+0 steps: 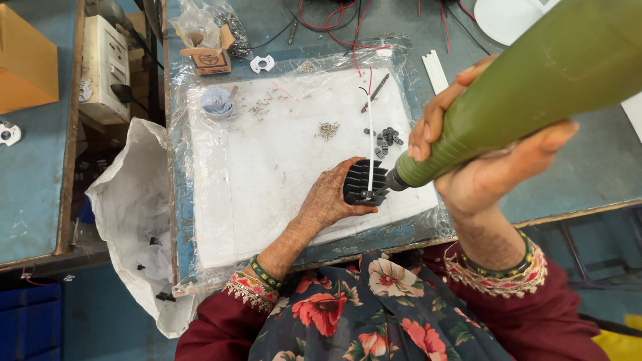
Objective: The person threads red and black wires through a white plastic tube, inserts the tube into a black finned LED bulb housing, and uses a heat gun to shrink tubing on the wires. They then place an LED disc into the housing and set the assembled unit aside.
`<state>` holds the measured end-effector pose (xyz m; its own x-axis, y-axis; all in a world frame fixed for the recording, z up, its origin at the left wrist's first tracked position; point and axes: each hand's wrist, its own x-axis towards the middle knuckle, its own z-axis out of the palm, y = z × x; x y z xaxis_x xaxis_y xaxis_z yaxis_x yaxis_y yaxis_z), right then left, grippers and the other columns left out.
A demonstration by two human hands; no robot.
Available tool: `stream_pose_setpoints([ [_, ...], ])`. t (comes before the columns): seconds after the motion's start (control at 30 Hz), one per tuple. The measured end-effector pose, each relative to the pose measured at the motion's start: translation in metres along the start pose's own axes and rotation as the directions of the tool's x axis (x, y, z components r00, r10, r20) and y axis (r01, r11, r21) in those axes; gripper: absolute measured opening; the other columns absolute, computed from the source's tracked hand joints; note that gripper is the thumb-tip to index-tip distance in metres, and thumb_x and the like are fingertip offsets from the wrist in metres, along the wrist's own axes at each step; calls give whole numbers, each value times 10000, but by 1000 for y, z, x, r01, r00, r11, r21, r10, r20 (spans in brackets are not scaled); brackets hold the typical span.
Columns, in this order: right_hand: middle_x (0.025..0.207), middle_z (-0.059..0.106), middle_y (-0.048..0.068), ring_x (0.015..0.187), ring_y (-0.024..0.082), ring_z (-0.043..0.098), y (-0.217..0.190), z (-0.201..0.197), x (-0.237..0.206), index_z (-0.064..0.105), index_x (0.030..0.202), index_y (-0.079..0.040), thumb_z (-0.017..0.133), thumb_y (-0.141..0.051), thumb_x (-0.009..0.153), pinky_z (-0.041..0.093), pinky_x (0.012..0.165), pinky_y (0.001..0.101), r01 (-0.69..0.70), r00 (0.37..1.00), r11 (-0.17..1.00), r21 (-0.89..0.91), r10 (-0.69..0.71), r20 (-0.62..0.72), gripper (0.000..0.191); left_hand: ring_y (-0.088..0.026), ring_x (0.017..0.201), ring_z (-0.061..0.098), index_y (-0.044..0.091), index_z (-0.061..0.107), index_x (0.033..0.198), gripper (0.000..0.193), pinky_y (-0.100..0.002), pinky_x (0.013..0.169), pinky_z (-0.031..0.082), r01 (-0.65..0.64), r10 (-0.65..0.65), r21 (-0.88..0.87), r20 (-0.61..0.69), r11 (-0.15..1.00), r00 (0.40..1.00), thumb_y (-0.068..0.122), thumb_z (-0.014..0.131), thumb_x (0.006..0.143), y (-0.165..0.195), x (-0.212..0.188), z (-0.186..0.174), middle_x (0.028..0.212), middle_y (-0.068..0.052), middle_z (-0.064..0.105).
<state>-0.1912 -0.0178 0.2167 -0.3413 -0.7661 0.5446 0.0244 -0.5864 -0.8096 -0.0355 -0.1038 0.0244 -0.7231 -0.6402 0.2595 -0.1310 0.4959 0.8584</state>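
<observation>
**Green driver pressed to a finned black part**

Nearest the lens: green power screwdriver (535,87), fat conical body, slanting down-left from the upper right. Right hand (481,157) wrapped closed around its lower body, thumb along the near side, fingers over the top. Dark tip meets the black finned heat sink (364,182) at that part's right edge.

Left hand (328,197) lies on the white pad (267,174), fingers curled shut against the heat sink's left side, wrist bent, forearm running in from below. Heat sink sits on the pad's lower right, between both hands. A white wire (370,134) rises from it.

Containers: small blue-white cup (217,101) at the pad's upper left, contents unclear; open cardboard box (208,57) beyond it on the surface (588,174). White plastic bag (134,214) hangs open at the left edge, a few dark bits inside. Loose screws (328,129) and small dark parts (386,140) scattered on the pad.
</observation>
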Motion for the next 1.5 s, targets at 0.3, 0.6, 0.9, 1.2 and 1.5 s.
stream_pose_setpoints([
  [0.3,718,528,200,506,238,492,-4,-15,-14,457,1141,-1,428,-900,820,457,472,381,-99,995,961,258,99,14,955,-290,1225,657,117,503,1423,984,-433,1063,488,19,-20,26,21,999,1000,439,956,611,1,0,-1,1302,-104,680],
  [0.6,582,617,181,431,218,563,30,-67,31,515,1106,-11,458,-947,727,527,400,370,-292,855,794,534,-34,518,1011,-278,1269,621,154,483,1440,994,-451,1089,437,34,-37,55,56,998,998,452,950,615,-3,0,1,1338,-84,657],
  [0.9,629,594,220,455,201,513,44,-62,42,526,1084,19,483,-925,734,466,430,366,-428,812,771,471,99,575,1007,-300,1268,612,133,485,1431,1000,-447,1080,452,7,-9,61,33,998,999,454,956,609,-1,-1,2,1360,-111,633],
  [1.2,702,613,211,522,226,539,41,-69,32,529,1115,28,539,-904,769,493,439,387,-367,801,785,499,-5,598,994,-301,1210,644,146,539,1400,973,-431,1052,474,59,-59,67,-6,996,998,458,954,577,0,-3,5,1307,-97,675],
  [1.5,605,506,184,447,240,452,8,-26,7,457,1059,-17,449,-918,768,428,360,384,-170,948,963,210,102,301,947,-284,1175,678,155,544,1391,964,-417,1030,514,50,-49,46,-25,998,998,493,944,583,1,1,5,1274,-81,698],
])
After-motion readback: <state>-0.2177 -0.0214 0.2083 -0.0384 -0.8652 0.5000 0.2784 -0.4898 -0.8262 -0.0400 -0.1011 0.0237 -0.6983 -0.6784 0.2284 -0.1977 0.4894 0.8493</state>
